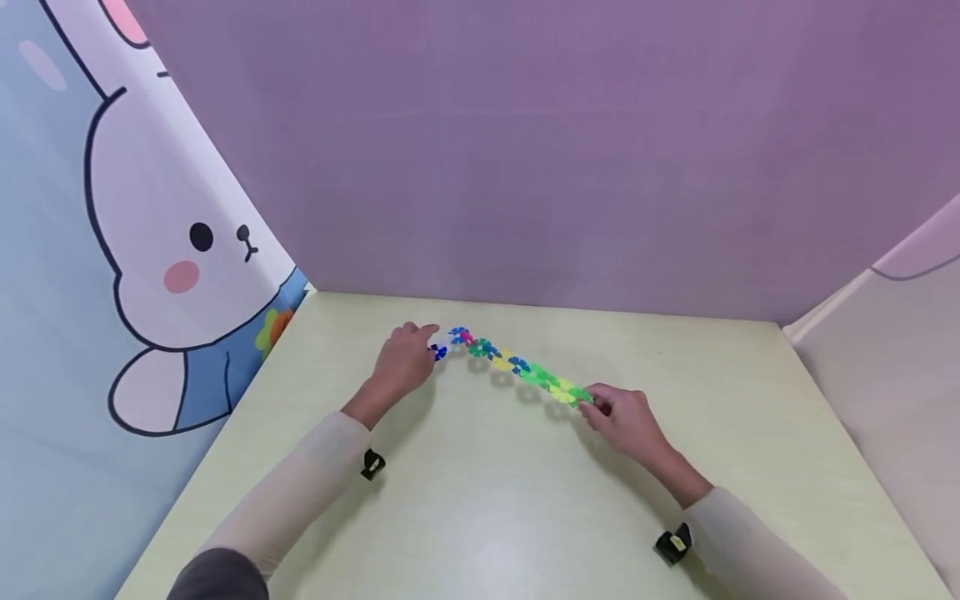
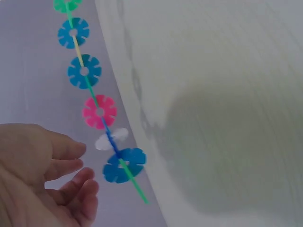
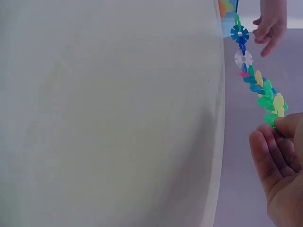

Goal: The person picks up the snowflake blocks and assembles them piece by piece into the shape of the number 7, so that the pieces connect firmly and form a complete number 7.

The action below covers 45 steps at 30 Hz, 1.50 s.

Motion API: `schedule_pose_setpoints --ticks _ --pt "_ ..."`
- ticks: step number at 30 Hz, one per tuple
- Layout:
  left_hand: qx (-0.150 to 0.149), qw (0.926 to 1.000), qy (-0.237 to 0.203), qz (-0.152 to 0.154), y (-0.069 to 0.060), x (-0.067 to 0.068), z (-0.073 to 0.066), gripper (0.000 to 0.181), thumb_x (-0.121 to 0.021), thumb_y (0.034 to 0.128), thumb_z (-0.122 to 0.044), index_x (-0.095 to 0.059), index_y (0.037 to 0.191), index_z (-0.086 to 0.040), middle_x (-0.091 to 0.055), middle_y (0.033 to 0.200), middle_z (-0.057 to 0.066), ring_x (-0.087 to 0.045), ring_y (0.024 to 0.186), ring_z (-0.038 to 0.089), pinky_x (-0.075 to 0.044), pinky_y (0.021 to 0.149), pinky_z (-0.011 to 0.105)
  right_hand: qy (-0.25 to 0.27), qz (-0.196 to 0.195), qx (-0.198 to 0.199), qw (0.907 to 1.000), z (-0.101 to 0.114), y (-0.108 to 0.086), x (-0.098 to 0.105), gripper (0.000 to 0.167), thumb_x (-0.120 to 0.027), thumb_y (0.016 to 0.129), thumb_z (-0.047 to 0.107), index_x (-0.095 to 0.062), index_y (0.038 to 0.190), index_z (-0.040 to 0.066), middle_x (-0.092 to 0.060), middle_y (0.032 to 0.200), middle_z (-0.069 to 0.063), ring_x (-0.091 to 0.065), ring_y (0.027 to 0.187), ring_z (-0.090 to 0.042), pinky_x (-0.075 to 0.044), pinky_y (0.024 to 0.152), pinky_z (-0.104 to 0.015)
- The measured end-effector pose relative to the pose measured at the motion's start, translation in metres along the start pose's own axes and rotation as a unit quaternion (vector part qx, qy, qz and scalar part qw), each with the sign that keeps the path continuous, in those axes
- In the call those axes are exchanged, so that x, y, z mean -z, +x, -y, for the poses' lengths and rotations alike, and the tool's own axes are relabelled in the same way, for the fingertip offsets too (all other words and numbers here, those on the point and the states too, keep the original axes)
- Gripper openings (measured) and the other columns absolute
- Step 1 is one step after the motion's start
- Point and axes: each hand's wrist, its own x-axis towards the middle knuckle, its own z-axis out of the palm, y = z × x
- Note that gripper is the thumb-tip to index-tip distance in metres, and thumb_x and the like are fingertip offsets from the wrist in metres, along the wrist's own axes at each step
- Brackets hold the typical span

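A chain of notched plastic snowflake discs (image 1: pixel 536 375), in blue, pink, green, yellow and clear, stretches above the table. My right hand (image 1: pixel 626 423) pinches its green end disc (image 3: pixel 271 118) between thumb and fingers. By the chain's far left end, my left hand (image 1: pixel 405 360) hovers with fingers spread and slightly bent. In the left wrist view a gap shows between those fingers and the chain's pink disc (image 2: pixel 90 113), clear disc (image 2: pixel 119 134) and blue disc (image 2: pixel 137 156). A green disc, seen edge-on, sticks out past that blue one.
The pale table (image 1: pixel 480 500) lies under both arms, with the chain's shadow on it. A purple cloth wall (image 1: pixel 525 167) rises behind its back edge. A rabbit-print cloth (image 1: pixel 150 250) hangs at the left, and a pale cloth (image 1: pixel 885 358) at the right.
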Motion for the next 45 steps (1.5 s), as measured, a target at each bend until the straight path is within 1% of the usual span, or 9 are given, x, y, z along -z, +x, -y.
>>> schedule_pose_setpoints --ticks 4,9,12,15,20,27,33,38,45 --pt "-0.001 0.9993 -0.021 0.030 0.008 -0.008 0.001 0.051 -0.050 0.0971 -0.003 -0.055 0.147 -0.014 -0.064 0.124 0.020 -0.062 0.107 0.032 -0.058 0.082 0.042 -0.011 -0.020 0.012 0.9997 -0.002 -0.007 0.002 0.006 -0.073 0.092 0.008 -0.075 0.098 0.009 -0.061 0.063 0.011 -0.042 0.049 0.004 -0.038 0.044 -0.019" --pt "-0.001 0.9991 -0.024 0.034 0.015 -0.013 0.000 0.054 -0.048 0.0948 0.002 -0.057 0.145 -0.017 -0.065 0.122 0.018 -0.061 0.105 0.030 -0.058 0.077 0.039 -0.013 -0.040 0.018 0.9990 -0.002 -0.013 0.004 0.007 -0.075 0.091 0.006 -0.075 0.097 0.008 -0.062 0.063 0.011 -0.041 0.049 0.005 -0.038 0.043 -0.019" --pt "-0.007 0.9989 -0.031 0.033 0.018 -0.015 -0.002 0.055 -0.047 0.0950 0.005 -0.059 0.143 -0.018 -0.066 0.122 0.017 -0.061 0.103 0.028 -0.059 0.079 0.039 -0.016 -0.047 0.018 0.9986 -0.002 -0.017 0.005 0.007 -0.075 0.090 0.005 -0.075 0.096 0.008 -0.062 0.063 0.011 -0.041 0.049 0.005 -0.038 0.042 -0.019" --pt "-0.023 0.9988 -0.033 0.030 0.022 -0.016 -0.006 0.053 -0.049 0.0959 0.007 -0.062 0.141 -0.018 -0.068 0.120 0.015 -0.063 0.102 0.027 -0.059 0.087 0.042 -0.017 -0.054 0.017 0.9982 -0.002 -0.021 0.007 0.008 -0.076 0.088 0.004 -0.075 0.095 0.008 -0.060 0.063 0.011 -0.041 0.050 0.006 -0.038 0.042 -0.019" --pt "-0.044 0.9984 -0.019 0.032 0.030 -0.016 -0.014 0.052 -0.052 0.0968 0.007 -0.064 0.139 -0.020 -0.069 0.119 0.012 -0.064 0.104 0.025 -0.058 0.094 0.043 -0.018 -0.051 0.024 0.9982 0.000 -0.030 0.010 0.009 -0.077 0.086 0.004 -0.075 0.094 0.008 -0.061 0.064 0.011 -0.046 0.054 0.007 -0.043 0.047 -0.019" --pt "-0.075 0.9965 -0.021 0.028 0.049 -0.015 -0.030 0.046 -0.057 0.0990 0.001 -0.065 0.137 -0.023 -0.069 0.115 0.008 -0.063 0.100 0.023 -0.058 0.095 0.040 0.041 0.024 0.036 0.9982 0.006 -0.048 0.013 0.025 -0.079 0.086 0.005 -0.066 0.106 0.008 -0.064 0.073 0.011 -0.052 0.061 0.006 -0.049 0.053 -0.019" --pt "-0.110 0.9929 -0.033 0.030 0.064 -0.021 -0.040 0.039 -0.056 0.1027 -0.005 -0.068 0.134 -0.025 -0.070 0.116 0.006 -0.065 0.106 0.024 -0.056 0.097 0.042 0.095 0.102 0.054 0.9887 0.014 -0.057 0.010 0.043 -0.081 0.086 0.008 -0.062 0.125 0.009 -0.068 0.076 0.009 -0.059 0.065 0.003 -0.055 0.058 -0.022" --pt "-0.133 0.9900 -0.030 0.036 0.074 -0.029 -0.051 0.041 -0.056 0.1021 -0.003 -0.069 0.132 -0.026 -0.070 0.121 0.003 -0.063 0.111 0.024 -0.055 0.098 0.042 0.106 0.170 0.043 0.9788 0.019 -0.060 0.004 0.046 -0.084 0.084 0.020 -0.062 0.124 0.011 -0.068 0.079 0.010 -0.060 0.068 0.004 -0.056 0.062 -0.022" --pt "-0.157 0.9869 -0.020 0.034 0.085 -0.044 -0.068 0.041 -0.059 0.1002 -0.001 -0.073 0.126 -0.029 -0.071 0.118 0.001 -0.061 0.107 0.023 -0.054 0.095 0.042 0.101 0.207 0.026 0.9727 0.026 -0.060 -0.006 0.046 -0.086 0.082 0.021 -0.060 0.119 0.008 -0.069 0.078 0.012 -0.062 0.071 0.005 -0.056 0.065 -0.020"
